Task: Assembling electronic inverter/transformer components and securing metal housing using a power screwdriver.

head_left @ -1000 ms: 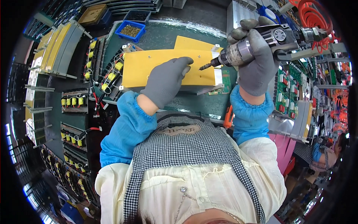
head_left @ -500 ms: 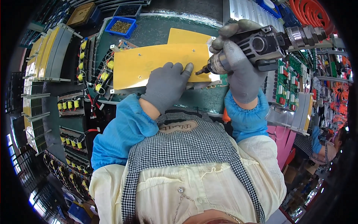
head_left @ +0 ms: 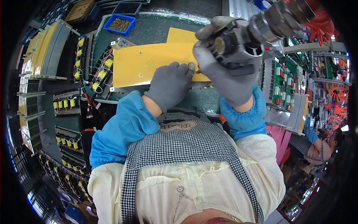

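My right hand (head_left: 231, 76), in a grey glove, is closed round a power screwdriver (head_left: 242, 48) with a dark body and metal fittings at its rear. The driver stands steeply, its bit down at the right part of a yellow sheet (head_left: 130, 63); the hand hides most of the bit. On the same sheet, at its near edge, rests my gloved left hand (head_left: 169, 84). Its fingers are curled, and the thumb lies close beside the bit. Whatever those fingers may hold is hidden. Screws show at the sheet's left part. Another yellow piece (head_left: 179, 35) lies behind it.
A blue bin (head_left: 120, 25) of small brass-coloured fasteners stands at the back left. Circuit boards with yellow parts (head_left: 99, 76) lie left of the sheet, green boards (head_left: 281, 86) to the right. An orange coiled hose (head_left: 322, 26) hangs back right. Another person (head_left: 317, 149) is far right.
The screwdriver has tipped more upright, its rear end swinging up toward me. My right hand has shifted left with it. The left hand stays almost in place.
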`<state>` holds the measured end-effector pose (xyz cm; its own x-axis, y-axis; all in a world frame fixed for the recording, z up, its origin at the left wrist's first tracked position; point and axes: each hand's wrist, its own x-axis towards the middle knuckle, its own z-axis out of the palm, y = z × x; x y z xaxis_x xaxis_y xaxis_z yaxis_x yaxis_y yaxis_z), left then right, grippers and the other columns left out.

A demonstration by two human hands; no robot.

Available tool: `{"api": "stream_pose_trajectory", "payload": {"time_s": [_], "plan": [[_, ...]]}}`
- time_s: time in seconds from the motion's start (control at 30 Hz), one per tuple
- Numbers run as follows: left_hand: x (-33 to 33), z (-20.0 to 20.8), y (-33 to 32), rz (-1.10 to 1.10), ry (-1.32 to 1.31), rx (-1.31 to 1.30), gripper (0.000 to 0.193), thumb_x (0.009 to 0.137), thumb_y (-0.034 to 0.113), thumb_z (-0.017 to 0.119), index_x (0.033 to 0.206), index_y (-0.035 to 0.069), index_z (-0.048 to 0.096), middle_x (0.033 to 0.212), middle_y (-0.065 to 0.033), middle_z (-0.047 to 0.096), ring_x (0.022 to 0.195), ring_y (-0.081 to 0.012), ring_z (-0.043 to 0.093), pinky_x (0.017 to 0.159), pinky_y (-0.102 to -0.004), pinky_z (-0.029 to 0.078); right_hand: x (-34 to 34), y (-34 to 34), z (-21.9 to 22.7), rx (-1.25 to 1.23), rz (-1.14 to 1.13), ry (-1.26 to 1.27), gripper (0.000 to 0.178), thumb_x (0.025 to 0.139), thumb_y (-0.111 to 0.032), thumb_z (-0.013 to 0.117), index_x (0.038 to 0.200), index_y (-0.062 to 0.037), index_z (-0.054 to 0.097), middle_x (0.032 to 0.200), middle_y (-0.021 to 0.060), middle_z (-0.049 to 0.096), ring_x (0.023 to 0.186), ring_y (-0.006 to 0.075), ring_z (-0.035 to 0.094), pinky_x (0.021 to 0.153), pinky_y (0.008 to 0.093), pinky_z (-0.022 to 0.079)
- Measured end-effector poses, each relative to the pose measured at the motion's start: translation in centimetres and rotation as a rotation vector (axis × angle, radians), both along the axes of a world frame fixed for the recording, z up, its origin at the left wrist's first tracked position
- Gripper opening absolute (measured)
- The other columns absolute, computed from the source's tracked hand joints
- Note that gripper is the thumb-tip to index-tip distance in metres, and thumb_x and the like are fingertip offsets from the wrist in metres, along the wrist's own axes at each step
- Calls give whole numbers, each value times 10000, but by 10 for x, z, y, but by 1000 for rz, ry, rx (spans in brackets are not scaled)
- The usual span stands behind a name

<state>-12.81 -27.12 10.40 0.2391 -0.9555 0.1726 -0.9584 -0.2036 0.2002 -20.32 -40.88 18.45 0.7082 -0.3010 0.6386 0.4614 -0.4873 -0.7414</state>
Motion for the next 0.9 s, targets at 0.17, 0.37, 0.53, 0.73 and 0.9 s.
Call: {"api": "stream_pose_trajectory", "payload": {"time_s": [0.17,0.37,0.53,0.73,0.9], "plan": [[0,-6,-1,-14,-13,-38,447,841,227,610,1239,23,608,911,-35,632,829,-200,621,626,-349,512,5,6,-1,177,-102,78,412,792,93,671,1170,-39,572,959,89,670,827,164,664,671,292,560],[2,-9,-1,6,57,-65,325,804,236,655,1071,53,673,892,-55,620,826,-224,607,653,-375,499,0,6,-1,131,-147,93,384,805,69,667,1165,-20,570,970,110,669,824,191,675,701,322,581],[2,-8,-1,-15,17,-17,404,827,237,627,1180,42,651,890,-48,610,831,-215,599,658,-360,499,0,-2,-11,172,-114,-16,431,811,53,695,1208,-36,553,988,100,685,817,150,687,618,271,588],[0,-4,-2,-15,-29,33,466,847,248,625,1249,13,613,908,-44,614,828,-203,600,638,-348,504,-4,2,-12,351,-100,5,433,821,50,695,1218,-37,545,1017,97,683,886,153,682,705,286,594],[-5,-7,-6,16,-6,75,482,851,265,625,1264,17,605,911,-38,618,828,-199,601,628,-342,508,-4,-3,-20,282,-97,-24,422,823,46,694,1211,-34,548,1023,95,685,908,150,679,758,297,594]]}}
